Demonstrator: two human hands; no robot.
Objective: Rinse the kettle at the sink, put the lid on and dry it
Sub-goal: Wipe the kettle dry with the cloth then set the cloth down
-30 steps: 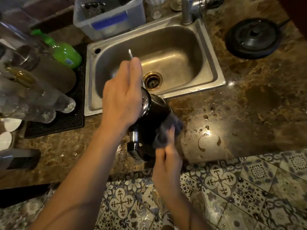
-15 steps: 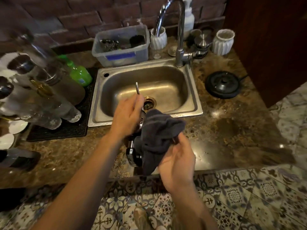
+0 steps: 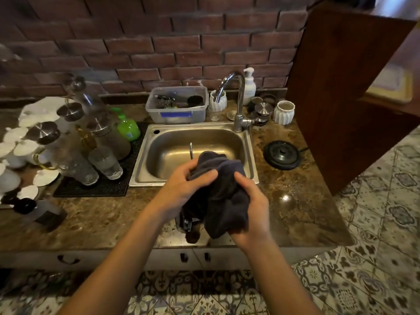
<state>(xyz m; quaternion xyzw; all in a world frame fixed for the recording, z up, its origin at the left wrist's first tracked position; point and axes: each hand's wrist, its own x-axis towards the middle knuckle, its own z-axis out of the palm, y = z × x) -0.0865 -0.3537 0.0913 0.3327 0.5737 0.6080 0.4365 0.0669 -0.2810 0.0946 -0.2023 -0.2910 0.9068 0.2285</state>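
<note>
Drying step. Left hand [image 3: 181, 189] grips kettle [image 3: 193, 208] top; right hand [image 3: 250, 205] clenches cloth [image 3: 225, 192] against body. Advise: hold kettle steady, wipe downward, reach base and handle.

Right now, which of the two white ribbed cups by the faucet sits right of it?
The cup at the counter's back right corner, beside the metal lids. The other cup stands left of the faucet, next to the plastic tub.
</note>
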